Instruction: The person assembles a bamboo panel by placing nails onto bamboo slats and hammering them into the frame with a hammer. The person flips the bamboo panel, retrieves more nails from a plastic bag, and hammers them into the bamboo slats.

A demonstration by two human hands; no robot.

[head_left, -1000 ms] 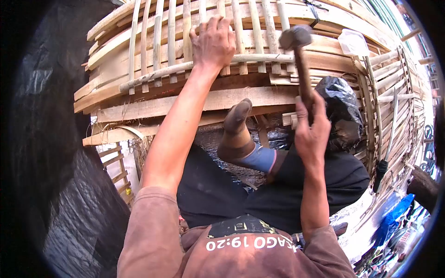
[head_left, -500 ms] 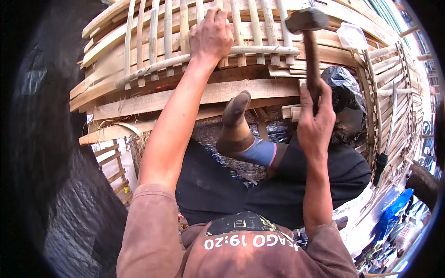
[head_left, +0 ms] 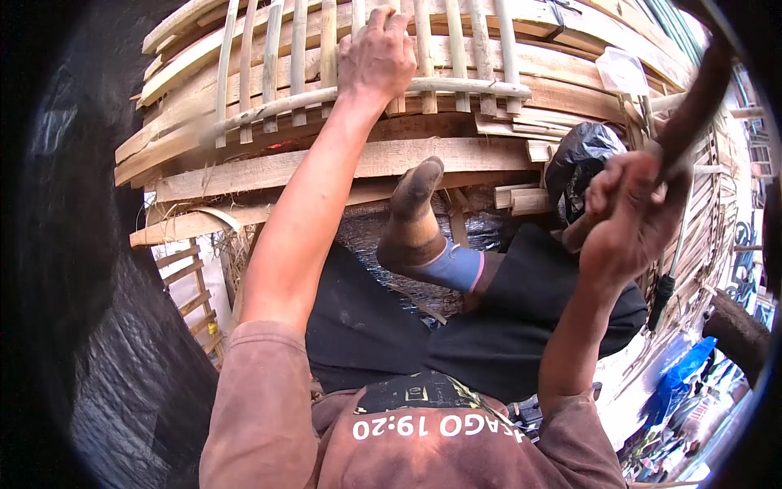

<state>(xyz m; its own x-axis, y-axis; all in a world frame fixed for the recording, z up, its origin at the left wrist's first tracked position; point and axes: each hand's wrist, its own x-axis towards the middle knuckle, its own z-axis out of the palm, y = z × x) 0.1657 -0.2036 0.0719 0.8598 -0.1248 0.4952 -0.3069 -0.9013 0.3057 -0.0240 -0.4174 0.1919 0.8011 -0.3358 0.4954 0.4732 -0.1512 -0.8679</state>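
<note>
My left hand [head_left: 376,61] rests on a frame of narrow slats, its fingers bent round one slat at the top. The slats cross a long rounded stick [head_left: 456,85] near their lower ends. At the right, my right hand [head_left: 631,220] is closed on the dark handle of a hammer [head_left: 696,98], which is tilted up and blurred; its head is not visible. Beneath the slat frame lie stacked wooden boards [head_left: 456,159]. My foot in a brown and blue sock [head_left: 415,216] is just below the boards.
A black plastic bag [head_left: 582,159] is beside the right knee. Behind it stands a clear plastic container [head_left: 621,72]. Woven slat panels [head_left: 721,212] lean at the right, with a blue plastic sheet [head_left: 680,375] below. Dark sheeting [head_left: 122,326] hangs at the left.
My right hand has swung the hammer up and to the right, away from the slats. My left hand stays on the slat frame, with little movement.
</note>
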